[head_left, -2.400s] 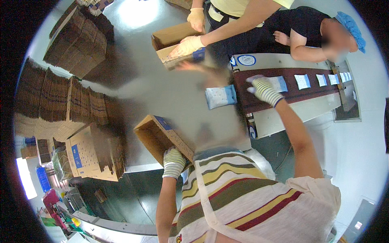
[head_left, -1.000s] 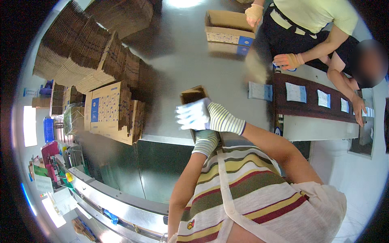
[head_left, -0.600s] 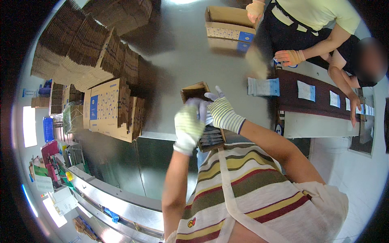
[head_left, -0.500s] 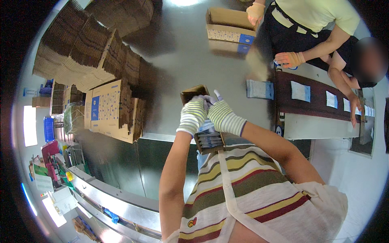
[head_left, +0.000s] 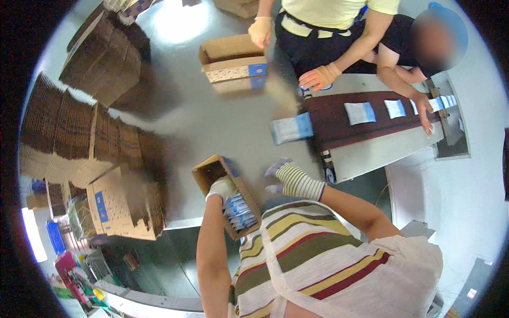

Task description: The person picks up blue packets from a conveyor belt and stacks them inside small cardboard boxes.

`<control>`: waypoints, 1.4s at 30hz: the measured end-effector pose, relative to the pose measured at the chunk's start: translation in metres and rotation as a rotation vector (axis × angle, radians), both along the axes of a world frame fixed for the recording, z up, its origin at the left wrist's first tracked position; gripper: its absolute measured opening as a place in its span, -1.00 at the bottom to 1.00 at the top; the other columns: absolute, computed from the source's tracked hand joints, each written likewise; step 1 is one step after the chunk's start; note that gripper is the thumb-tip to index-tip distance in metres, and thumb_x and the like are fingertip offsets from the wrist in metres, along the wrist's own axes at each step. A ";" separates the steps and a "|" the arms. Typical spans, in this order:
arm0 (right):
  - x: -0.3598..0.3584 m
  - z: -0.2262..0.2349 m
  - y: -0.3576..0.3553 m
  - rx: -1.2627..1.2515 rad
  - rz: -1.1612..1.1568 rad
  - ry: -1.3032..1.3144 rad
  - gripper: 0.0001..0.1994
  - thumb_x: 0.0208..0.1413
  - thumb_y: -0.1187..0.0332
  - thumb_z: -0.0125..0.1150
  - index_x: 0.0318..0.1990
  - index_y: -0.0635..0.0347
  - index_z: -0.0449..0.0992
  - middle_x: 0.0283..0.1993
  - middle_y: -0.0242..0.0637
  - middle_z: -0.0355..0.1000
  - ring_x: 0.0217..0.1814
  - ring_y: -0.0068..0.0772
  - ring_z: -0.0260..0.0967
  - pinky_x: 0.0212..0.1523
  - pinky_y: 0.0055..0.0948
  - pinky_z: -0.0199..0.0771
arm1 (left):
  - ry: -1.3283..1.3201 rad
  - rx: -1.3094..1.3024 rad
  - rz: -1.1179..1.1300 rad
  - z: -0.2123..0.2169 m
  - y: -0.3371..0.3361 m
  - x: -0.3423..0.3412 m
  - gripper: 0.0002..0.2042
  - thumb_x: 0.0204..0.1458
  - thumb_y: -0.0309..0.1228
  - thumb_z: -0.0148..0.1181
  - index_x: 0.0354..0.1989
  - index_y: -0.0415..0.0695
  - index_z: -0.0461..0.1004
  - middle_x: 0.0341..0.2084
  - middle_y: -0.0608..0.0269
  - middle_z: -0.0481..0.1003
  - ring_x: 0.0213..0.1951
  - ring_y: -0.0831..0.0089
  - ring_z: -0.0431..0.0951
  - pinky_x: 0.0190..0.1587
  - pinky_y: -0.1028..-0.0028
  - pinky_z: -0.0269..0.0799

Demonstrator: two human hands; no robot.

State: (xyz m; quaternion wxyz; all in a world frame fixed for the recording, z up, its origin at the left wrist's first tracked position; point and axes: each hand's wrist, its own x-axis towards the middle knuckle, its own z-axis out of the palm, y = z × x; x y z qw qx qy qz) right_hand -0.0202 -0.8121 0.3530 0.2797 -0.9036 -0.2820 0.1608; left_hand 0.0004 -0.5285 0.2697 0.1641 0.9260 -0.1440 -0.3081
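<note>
A small open box of brown corrugated cardboard is seen lying near the front edge of the smooth grey metal tabletop, just before the person's striped apron. Flat blue-and-white plastic sachets are packed on edge in its near half; the far half is bare. The left hand, in a pale knitted glove, is laid over the box's middle, its grip bent down onto the sachets and the box wall; whether anything is pinched cannot be told. The right hand, in a glove with a striped knit cuff, is held just beside the box, its grip loosely spread and holding nothing. Stacks of flattened ribbed cardboard are piled at the left.
</note>
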 end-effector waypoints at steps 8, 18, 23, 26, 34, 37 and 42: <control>0.021 -0.008 -0.045 -0.032 -0.120 -0.068 -0.63 -0.07 0.00 0.18 -0.25 0.10 0.50 -0.24 -0.18 0.45 -0.10 -0.08 0.33 0.20 -0.05 0.04 | -0.283 0.277 0.144 0.076 -0.049 -0.071 -0.55 -0.09 -0.29 0.11 0.02 -0.16 0.33 0.01 0.02 0.35 0.17 0.09 0.24 0.22 0.09 0.02; 0.117 0.018 -0.168 -0.397 -0.304 -0.261 -0.66 -0.04 0.06 0.17 -0.22 0.09 0.53 -0.19 -0.11 0.47 -0.07 -0.07 0.36 0.01 -0.17 0.32 | -0.446 0.240 0.148 0.064 -0.053 -0.090 -0.57 -0.02 -0.33 -0.04 0.05 -0.21 0.25 0.11 0.06 0.21 0.22 0.05 0.09 0.27 0.04 -0.14; 0.147 0.044 -0.182 -0.636 -0.383 -0.051 -0.64 -0.03 0.14 0.19 -0.11 0.10 0.47 -0.08 -0.13 0.42 0.06 -0.07 0.29 0.06 -0.13 0.28 | -0.488 0.224 0.147 0.064 -0.051 -0.092 -0.55 -0.06 -0.32 0.01 0.03 -0.23 0.26 0.09 0.04 0.23 0.19 0.02 0.12 0.25 0.02 -0.08; 0.160 0.017 -0.182 -0.550 -0.260 -0.093 -0.64 -0.02 0.13 0.18 -0.11 0.11 0.45 -0.09 -0.13 0.43 0.04 -0.09 0.31 0.06 -0.17 0.28 | -0.513 0.245 0.138 0.058 -0.052 -0.092 -0.54 -0.08 -0.31 0.03 0.03 -0.23 0.26 0.09 0.04 0.23 0.20 0.02 0.12 0.25 0.02 -0.08; 0.195 -0.006 -0.129 -0.527 -0.080 -0.063 -0.59 -0.16 0.35 0.30 -0.07 0.16 0.43 -0.07 -0.09 0.42 0.03 -0.03 0.32 0.05 -0.19 0.31 | -0.494 0.206 0.175 0.060 -0.049 -0.092 -0.54 -0.08 -0.33 0.04 0.03 -0.24 0.26 0.07 0.02 0.24 0.20 0.04 0.12 0.26 0.05 -0.09; 0.208 -0.019 -0.090 -0.654 0.069 -0.034 -0.54 -0.22 0.39 0.31 -0.05 0.17 0.42 -0.03 -0.07 0.40 0.01 -0.03 0.35 0.02 -0.18 0.35 | -0.519 0.222 0.181 0.049 -0.045 -0.094 -0.53 -0.07 -0.34 0.01 0.05 -0.25 0.25 0.07 0.01 0.25 0.19 0.03 0.14 0.26 0.06 -0.09; 0.212 -0.103 -0.083 -0.573 0.139 0.345 -0.46 -0.28 0.18 0.31 -0.05 0.20 0.46 -0.11 -0.07 0.46 -0.08 -0.06 0.42 -0.05 -0.21 0.40 | -0.468 0.221 0.119 0.062 -0.051 -0.085 -0.57 -0.06 -0.37 -0.03 0.04 -0.25 0.29 0.09 0.01 0.24 0.19 0.03 0.14 0.25 0.06 -0.08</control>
